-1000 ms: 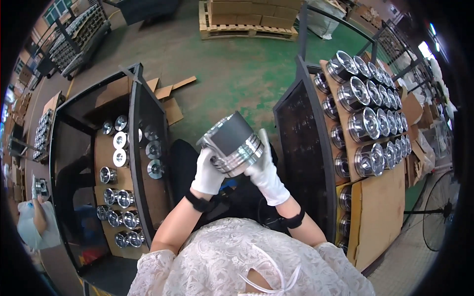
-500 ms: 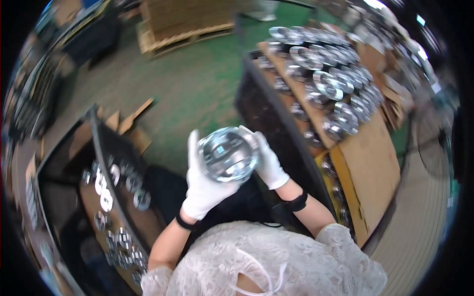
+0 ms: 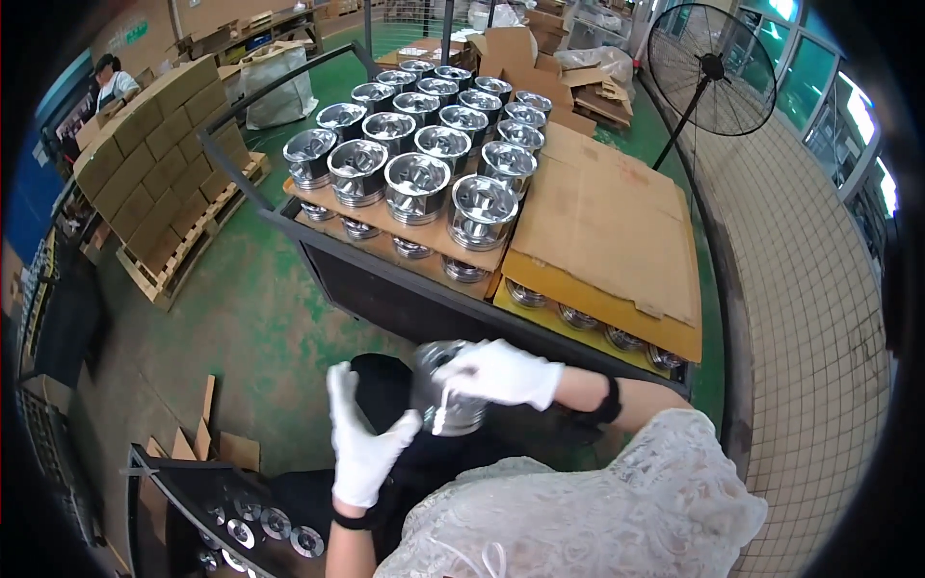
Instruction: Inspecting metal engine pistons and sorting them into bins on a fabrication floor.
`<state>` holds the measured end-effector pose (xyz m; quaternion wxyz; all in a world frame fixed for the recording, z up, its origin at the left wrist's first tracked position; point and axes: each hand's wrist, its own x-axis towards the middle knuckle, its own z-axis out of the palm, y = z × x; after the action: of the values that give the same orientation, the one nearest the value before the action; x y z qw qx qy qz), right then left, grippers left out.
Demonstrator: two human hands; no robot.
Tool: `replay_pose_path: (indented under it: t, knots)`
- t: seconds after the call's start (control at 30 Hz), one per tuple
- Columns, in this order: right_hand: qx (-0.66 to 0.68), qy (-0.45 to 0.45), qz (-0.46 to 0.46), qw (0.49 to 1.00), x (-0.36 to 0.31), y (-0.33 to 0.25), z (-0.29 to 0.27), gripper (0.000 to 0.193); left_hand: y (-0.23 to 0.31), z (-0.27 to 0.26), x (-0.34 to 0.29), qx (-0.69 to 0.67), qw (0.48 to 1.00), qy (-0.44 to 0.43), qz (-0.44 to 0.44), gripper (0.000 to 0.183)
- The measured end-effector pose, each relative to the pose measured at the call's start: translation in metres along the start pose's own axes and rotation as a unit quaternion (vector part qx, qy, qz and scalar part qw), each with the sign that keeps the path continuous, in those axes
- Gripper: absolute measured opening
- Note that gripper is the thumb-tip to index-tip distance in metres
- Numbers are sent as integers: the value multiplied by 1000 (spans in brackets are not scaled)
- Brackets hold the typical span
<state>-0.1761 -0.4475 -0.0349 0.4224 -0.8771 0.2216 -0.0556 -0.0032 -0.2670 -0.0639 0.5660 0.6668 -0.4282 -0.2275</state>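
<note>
A shiny round metal wheel rim (image 3: 445, 393) sits low in the middle of the view, close to my body. My right hand (image 3: 501, 374), in a white glove, grips it over the top. My left hand (image 3: 361, 443), also gloved in white, supports its lower left side with fingers spread. Directly beyond stands a black cart (image 3: 405, 294) carrying several identical metal rims (image 3: 419, 144) in rows on cardboard sheets (image 3: 602, 231), with more rims on the layer underneath.
A second black cart (image 3: 183, 496) with metal parts is at lower left. Stacked cardboard boxes on a pallet (image 3: 154, 144) stand at left. A pedestal fan (image 3: 708, 67) rises at upper right. A person stands far off at upper left.
My view has swung right, from the left cart toward the loaded cart. The rim has come down from in front of me to low against my body, still in both hands.
</note>
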Motion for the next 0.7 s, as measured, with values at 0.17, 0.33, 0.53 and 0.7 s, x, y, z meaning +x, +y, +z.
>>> replay_pose_path:
  t: [0.17, 0.33, 0.53, 0.7]
  knots:
    - [-40, 240, 113, 963, -31, -13, -94, 30, 15, -80, -22, -36, 962, 266, -56, 62]
    - [-220, 291, 205, 908, -3, 26, -146, 35, 18, -182, -77, 105, 913, 386, -80, 50]
    - [-363, 326, 125, 864, 25, 117, -132, 28, 64, -264, -151, 153, 842, 492, -157, 50]
    - [-532, 200, 130, 813, 53, 98, -137, 19, -15, -396, -345, 111, 786, 535, -289, 48]
